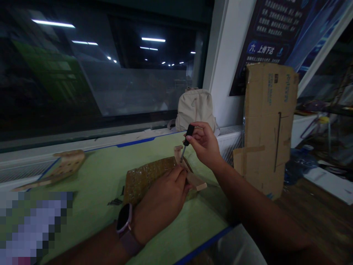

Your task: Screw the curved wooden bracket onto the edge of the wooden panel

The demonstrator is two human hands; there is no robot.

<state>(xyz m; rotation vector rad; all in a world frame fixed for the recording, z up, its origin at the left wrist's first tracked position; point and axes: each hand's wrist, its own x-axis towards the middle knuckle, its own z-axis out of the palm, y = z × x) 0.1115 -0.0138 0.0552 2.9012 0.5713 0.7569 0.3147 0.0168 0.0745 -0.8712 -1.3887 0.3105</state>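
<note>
Left forearm (92,244) nearest, lower left of frame. Left hand (162,198) pinches curved wooden piece (196,179), mid-frame; right fingers closed round handle of black screwdriver (189,134), right hand (206,145) above. Wood likely light, stiff; best gripped by edges, away from driver tip.

The right hand (205,143) grips a black-handled screwdriver (190,133), tilted with its tip down at a notched wooden piece (198,180), which the left hand (164,193) pinches over a brown tape-wrapped block (145,175) on the green table (96,180). Small dark pieces (115,202), perhaps screws, lie just left of the block, and a curved wooden part (67,165) rests at the table's far left. Beyond the far edge stands a pale backpack (195,108) by the window (91,84), with flattened cardboard (268,136) upright to the right.
</note>
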